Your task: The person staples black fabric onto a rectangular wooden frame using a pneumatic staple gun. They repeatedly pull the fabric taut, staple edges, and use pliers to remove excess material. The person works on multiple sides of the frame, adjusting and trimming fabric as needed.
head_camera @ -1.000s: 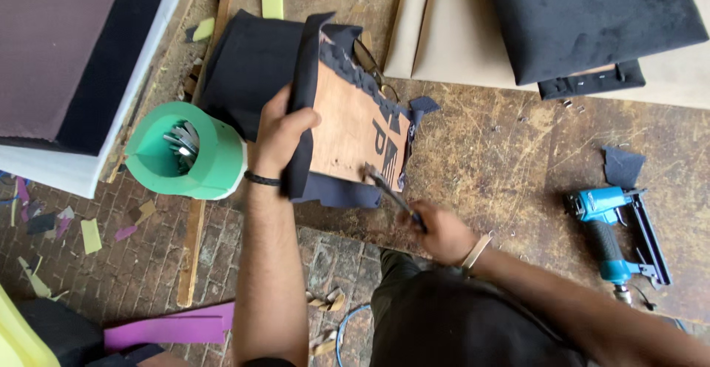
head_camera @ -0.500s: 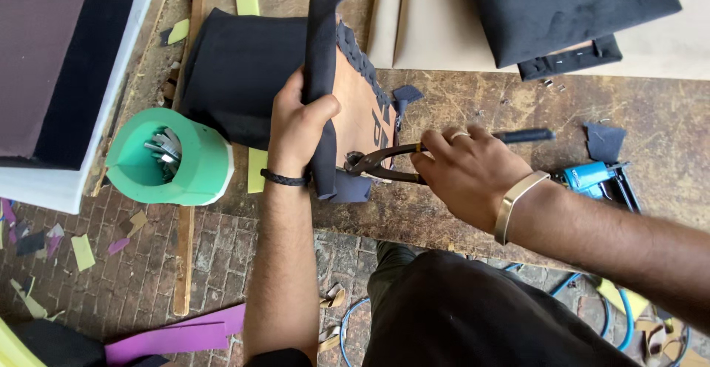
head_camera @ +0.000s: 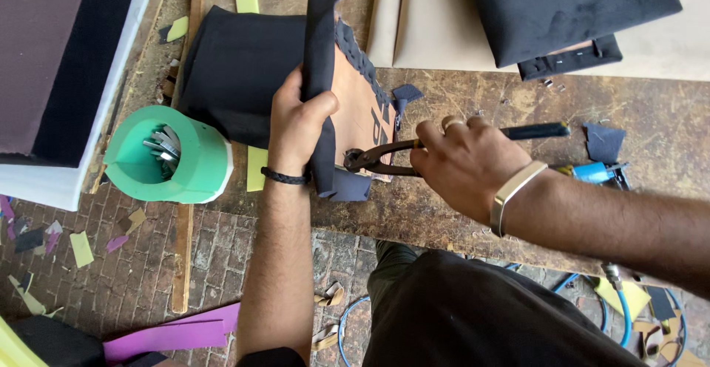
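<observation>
Left hand (head_camera: pixel 296 127) fingers grip upholstered panel (head_camera: pixel 325 86) edge; right hand (head_camera: pixel 462 164) holds pincers (head_camera: pixel 370 158) (nose at panel).

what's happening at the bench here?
A person stands a fabric-covered panel on edge on the worn wooden bench. The left hand grips its dark padded edge; the right hand holds pincers with the jaws at the lower edge of the panel's bare board side. A green tub of metal pieces sits left of the hands, and a blue staple gun lies to the right, partly hidden by the forearm.
</observation>
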